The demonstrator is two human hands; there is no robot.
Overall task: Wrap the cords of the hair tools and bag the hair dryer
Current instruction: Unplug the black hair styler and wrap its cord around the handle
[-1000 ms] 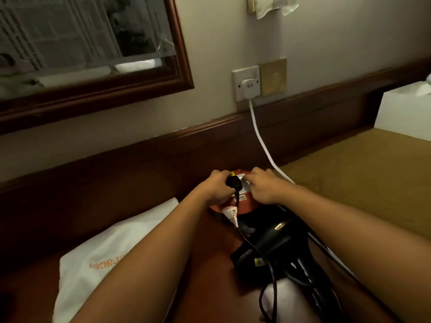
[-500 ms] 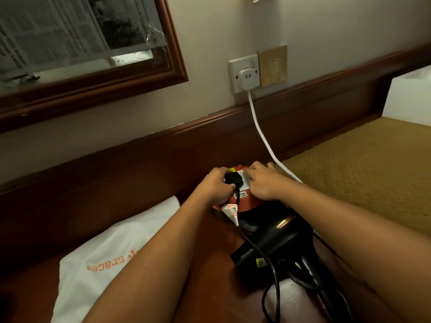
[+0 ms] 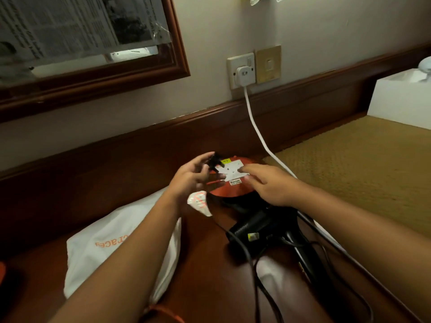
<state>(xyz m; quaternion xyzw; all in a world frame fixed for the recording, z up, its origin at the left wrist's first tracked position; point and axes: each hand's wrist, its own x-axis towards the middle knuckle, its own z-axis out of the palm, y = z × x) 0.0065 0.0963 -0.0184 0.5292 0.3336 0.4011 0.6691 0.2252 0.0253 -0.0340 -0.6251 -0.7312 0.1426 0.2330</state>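
- Now my left hand (image 3: pixel 189 183) pinches the black plug (image 3: pixel 213 160) at the left end of the socket plate (image 3: pixel 232 171). My right hand (image 3: pixel 268 185) presses on that plate, fingers straight.
- Hair dryer (image 3: pixel 254 227) lies toward the desk's (image 3: pixel 205 264) right edge. I judge it light and rigid, best taken by the handle, and its cord (image 3: pixel 247 250) limp and snag-prone.
- Open room lies between the dryer and the white bag (image 3: pixel 112 252) at the left.

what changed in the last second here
The left hand has pulled the black plug out of the socket on the orange cord reel and lifted it leftward, still pinching it. The right hand stays pressing on the reel; hair dryer, white bag and wall cord unmoved.
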